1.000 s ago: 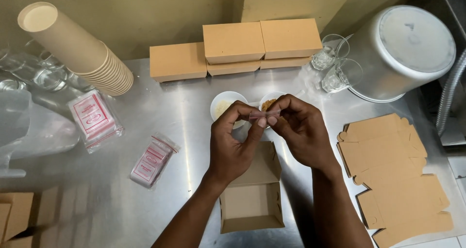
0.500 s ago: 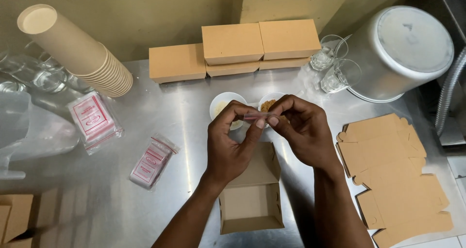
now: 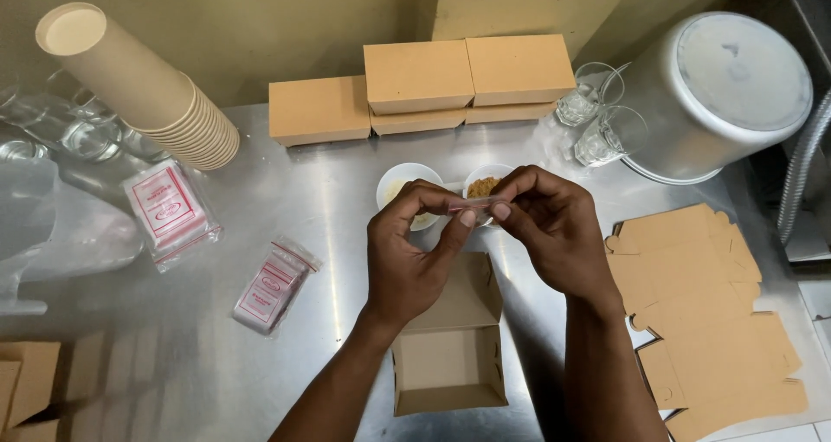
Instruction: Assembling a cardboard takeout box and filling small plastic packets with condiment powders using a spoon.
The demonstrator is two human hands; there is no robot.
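Clear plastic, a small pouch (image 3: 479, 205) with a faint pink strip, is pinched at the middle of the frame between the fingers (image 3: 467, 218) of the left hand (image 3: 407, 256) and those of the right hand (image 3: 554, 230); both sets of fingers are drawn narrow, closed on its two ends. The pouch lies with its long axis nearly level, running left to right, its right end a little higher.

Just behind it on the steel tabletop (image 3: 338, 225) stand two small white bowls: the left bowl (image 3: 400, 185) holds something pale, the right bowl (image 3: 481, 182) something golden brown and crumbly. Below the hands an open brown cardboard box (image 3: 448, 355) sits with its lid flap raised; its inside is bare.

Two packets of clear pouches with red-and-white labels lie left of centre, one packet (image 3: 167, 206) higher, the other packet (image 3: 271, 288) lower and slanted. Closed brown boxes (image 3: 420, 83) are stacked at the upper middle. A tilted stack of brown paper cups (image 3: 138, 87) fills the upper left. Flat, unfolded box blanks (image 3: 701, 312) lie at the right, a large metal pot (image 3: 718, 87) and two glasses (image 3: 597, 117) at the upper right.
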